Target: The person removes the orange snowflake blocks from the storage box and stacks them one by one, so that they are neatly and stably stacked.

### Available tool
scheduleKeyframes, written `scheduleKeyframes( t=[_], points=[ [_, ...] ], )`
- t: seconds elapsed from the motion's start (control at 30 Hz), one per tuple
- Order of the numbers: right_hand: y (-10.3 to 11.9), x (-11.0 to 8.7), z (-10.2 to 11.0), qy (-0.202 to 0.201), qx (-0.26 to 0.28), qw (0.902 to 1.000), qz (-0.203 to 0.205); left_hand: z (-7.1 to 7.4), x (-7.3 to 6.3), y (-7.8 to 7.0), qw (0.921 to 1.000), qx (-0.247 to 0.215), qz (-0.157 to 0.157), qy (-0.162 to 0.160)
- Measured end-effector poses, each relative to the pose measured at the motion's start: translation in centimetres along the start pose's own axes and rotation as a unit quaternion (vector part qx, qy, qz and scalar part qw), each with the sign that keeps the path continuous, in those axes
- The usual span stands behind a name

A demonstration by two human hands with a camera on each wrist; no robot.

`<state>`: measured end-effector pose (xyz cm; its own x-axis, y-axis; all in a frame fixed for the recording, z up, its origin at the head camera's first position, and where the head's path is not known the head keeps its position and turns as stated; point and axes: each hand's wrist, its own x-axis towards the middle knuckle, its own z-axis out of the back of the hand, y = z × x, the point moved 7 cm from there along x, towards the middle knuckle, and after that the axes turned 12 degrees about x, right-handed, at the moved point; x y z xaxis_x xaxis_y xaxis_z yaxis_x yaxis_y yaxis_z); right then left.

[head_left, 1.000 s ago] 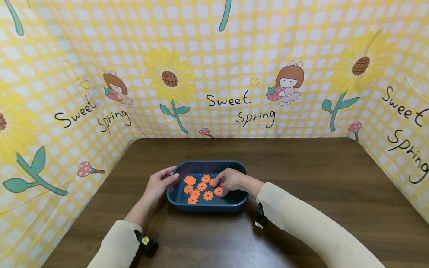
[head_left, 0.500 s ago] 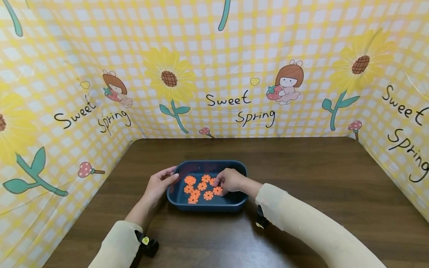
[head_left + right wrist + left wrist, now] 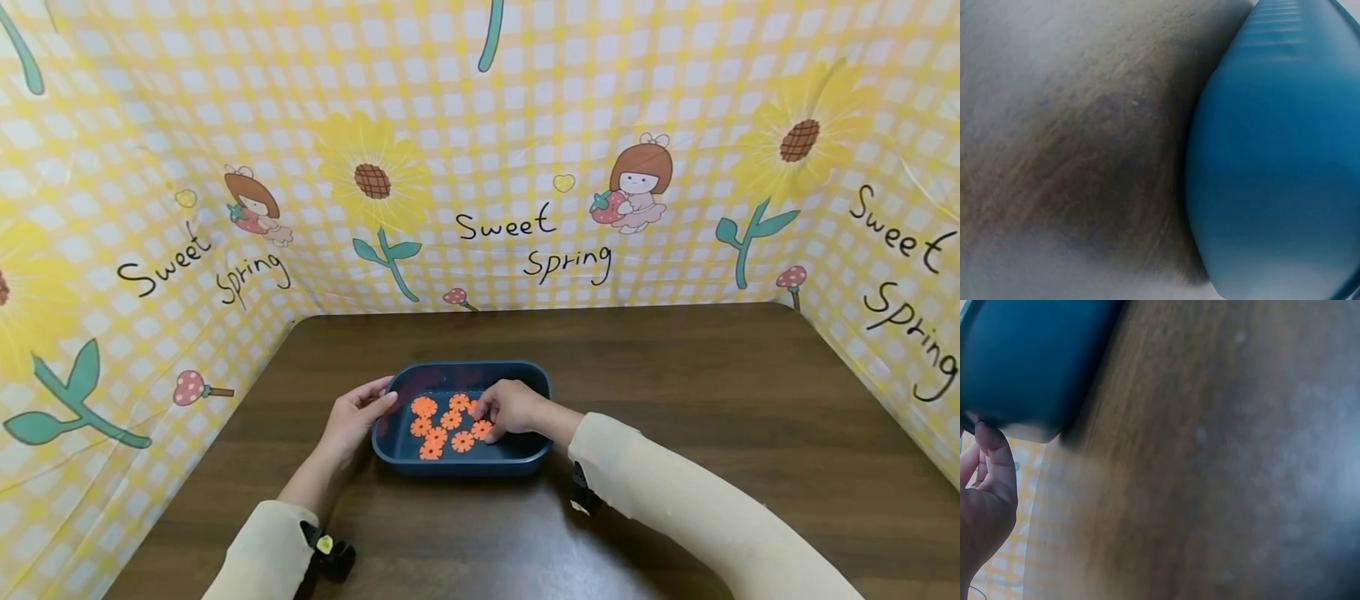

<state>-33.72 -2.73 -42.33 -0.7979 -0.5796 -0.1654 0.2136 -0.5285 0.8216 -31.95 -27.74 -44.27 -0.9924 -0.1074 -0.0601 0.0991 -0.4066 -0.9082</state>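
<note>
A dark blue rectangular basin (image 3: 462,468) stands on the table and holds several orange notched discs, of the interlocking building kind. My left hand (image 3: 352,421) grips its left end, thumb on the rim and fingers behind the wall; the left wrist view shows this thumb (image 3: 994,447) on the rim too. Inside the basin, my right hand (image 3: 513,407) reaches down with bent fingers, thumb and index finger at the edges of one orange disc (image 3: 481,431). Another disc (image 3: 462,442) lies flat just left of it. The right wrist view shows only the basin's outer wall (image 3: 1272,162) and table.
The brown wooden table (image 3: 637,358) is bounded at the back and sides by a yellow checked cloth (image 3: 510,150). More orange discs (image 3: 435,435) lie bunched in the basin's left half, some overlapping.
My right thumb has drawn in toward the index finger, and the disc between them has slid slightly left. The left hand keeps its hold; the view has shifted a little.
</note>
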Motion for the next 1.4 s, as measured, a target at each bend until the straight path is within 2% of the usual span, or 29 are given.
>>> scheduleKeyframes(
  t=[0.27, 0.67, 0.97, 1.4],
  points=[
    [-0.08, 0.26, -0.12, 0.000, 0.004, 0.9999, -0.014, 0.16, -0.09, -0.01, 1.0000, -0.004, -0.005, -0.005],
    [0.17, -0.02, -0.09, -0.002, -0.015, 0.9999, 0.007, 0.10, -0.22, -0.21, 0.9999, 0.010, -0.003, -0.007],
    [0.15, 0.06, -0.13, -0.007, -0.010, 0.9999, 0.012, 0.18, -0.09, -0.04, 0.9998, 0.017, -0.004, -0.008],
    [0.25, 0.14, -0.37, 0.011, -0.005, 0.9997, 0.021, 0.15, -0.08, -0.06, 0.9994, 0.033, -0.002, -0.007]
  ],
)
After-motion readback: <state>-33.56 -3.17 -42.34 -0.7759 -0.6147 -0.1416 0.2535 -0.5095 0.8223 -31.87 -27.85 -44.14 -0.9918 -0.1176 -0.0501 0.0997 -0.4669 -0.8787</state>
